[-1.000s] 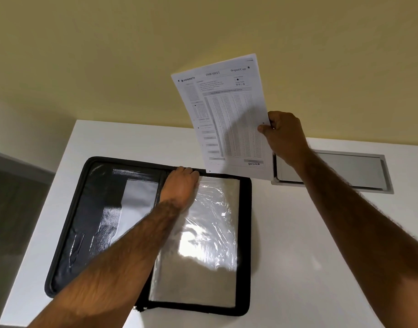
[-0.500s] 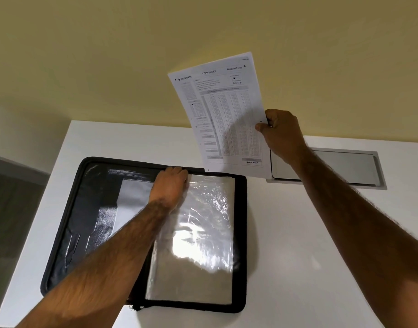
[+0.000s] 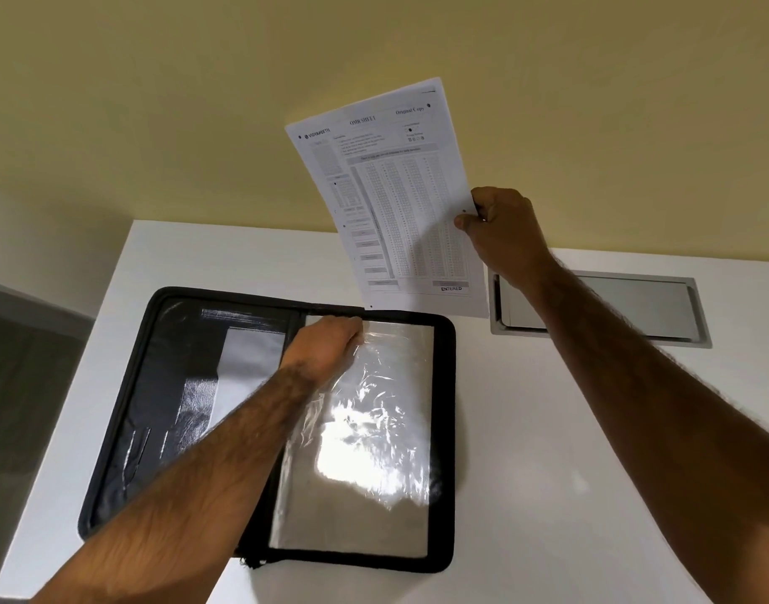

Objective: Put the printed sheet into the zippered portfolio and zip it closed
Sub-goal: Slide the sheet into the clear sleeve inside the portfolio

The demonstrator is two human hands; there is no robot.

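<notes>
1. There is one printed sheet [image 3: 400,202], one zippered portfolio [image 3: 443,429], two hands and one white table [image 3: 548,451].
2. The sheet is white with grey tables of small marks (the word "ENTERED" stands near its lower edge). It is in the air at the upper centre of the frame, above the far edge of the portfolio.
3. The right hand [image 3: 504,233] pinches the sheet's right edge.
4. The portfolio is black and lies open at the lower centre; a shiny clear sleeve [image 3: 374,451] covers its right half.
5. The left hand [image 3: 326,346] grips the sleeve's top edge.
6. A grey recessed panel [image 3: 613,307] sits at the right.
</notes>
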